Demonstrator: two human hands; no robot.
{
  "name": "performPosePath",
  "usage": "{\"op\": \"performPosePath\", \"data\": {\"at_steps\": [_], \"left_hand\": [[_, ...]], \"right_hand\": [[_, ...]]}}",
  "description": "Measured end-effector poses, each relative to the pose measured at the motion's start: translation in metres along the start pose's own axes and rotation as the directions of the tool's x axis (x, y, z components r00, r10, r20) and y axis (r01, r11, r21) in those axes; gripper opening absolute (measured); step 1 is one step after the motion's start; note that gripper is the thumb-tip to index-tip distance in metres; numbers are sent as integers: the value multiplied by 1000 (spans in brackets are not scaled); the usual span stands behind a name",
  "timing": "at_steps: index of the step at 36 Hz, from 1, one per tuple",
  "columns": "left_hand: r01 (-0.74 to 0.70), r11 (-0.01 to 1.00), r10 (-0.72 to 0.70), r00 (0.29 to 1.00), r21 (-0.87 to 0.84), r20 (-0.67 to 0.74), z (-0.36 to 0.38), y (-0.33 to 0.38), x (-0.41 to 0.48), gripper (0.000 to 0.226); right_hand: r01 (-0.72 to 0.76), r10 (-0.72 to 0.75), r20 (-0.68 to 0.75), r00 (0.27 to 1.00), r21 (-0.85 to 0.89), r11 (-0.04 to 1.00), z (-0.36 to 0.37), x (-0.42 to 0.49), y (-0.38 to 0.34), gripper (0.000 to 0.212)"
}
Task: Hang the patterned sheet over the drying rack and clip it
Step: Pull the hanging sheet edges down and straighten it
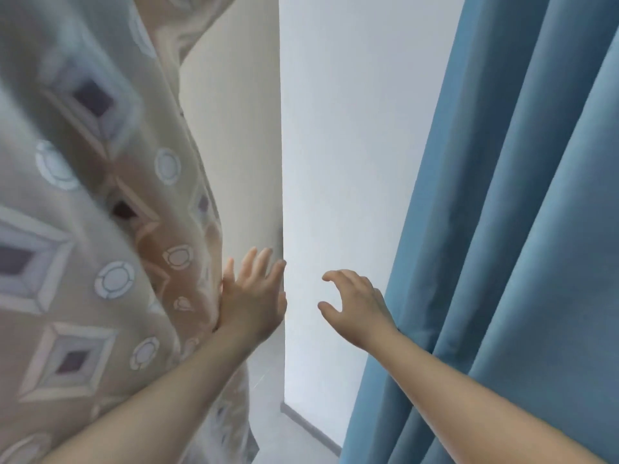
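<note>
The patterned sheet hangs down the whole left side of the view, beige cloth printed with pale rings and dark-centred diamonds, falling in soft folds with its right edge running from the top down past the left hand. That hand is raised with its back to the camera, and its fingers are straight and a little spread, pointing upward. They curl round nothing. The little-finger side of the palm and the wrist lie against the edge of the sheet, touching the cloth without pinching it. The fingertips stand in front of the corner where the cream wall meets the white wall; whether they touch the wall cannot be told. The right hand is held up well apart from the sheet, in front of the white wall and just beside the blue curtain. Its fingers are loosely bent like a claw, with the thumb held below them and a clear gap between thumb and fingers, and it grips nothing. Its wrist is close to the curtain's nearest fold, though contact cannot be judged. Both forearms are bare, reaching in from the bottom of the view. A grey skirting board runs along the foot of the white wall
</note>
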State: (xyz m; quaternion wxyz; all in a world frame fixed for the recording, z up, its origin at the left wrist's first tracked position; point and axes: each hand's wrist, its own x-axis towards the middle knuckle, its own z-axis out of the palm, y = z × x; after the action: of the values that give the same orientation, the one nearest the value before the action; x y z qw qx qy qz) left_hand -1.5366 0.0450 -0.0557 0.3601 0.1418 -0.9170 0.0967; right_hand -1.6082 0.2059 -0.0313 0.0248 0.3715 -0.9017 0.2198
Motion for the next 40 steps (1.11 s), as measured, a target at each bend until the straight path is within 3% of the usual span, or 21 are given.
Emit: {"op": "performPosePath", "data": {"at_steps": [8,16,26,30,36,40], "left_hand": [[151,984,-168,963,93,212,31,-1,-29,54],[204,972,-228,938,116,261,56,-5,-28,52],[319,930,-365,856,182,367,115,-45,-11,46],[380,905,-425,813,191,398,130,-61,-4,48],[559,818,-545,674,138,499,160,-86,14,47],[620,766,-615,630,172,474,178,-99,25,48]], "right_hand": [[25,-23,161,987,-10,1000,42,19,23,44],[23,-21,256,966,-3,1000,68,50,27,44],[16,-11,329,944,-14,1000,112,115,20,43],[38,-37,360,932,5,999,127,142,16,44],[100,-102,408,907,27,995,157,194,13,43],[165,-167,442,881,44,985,177,230,15,44]]}}
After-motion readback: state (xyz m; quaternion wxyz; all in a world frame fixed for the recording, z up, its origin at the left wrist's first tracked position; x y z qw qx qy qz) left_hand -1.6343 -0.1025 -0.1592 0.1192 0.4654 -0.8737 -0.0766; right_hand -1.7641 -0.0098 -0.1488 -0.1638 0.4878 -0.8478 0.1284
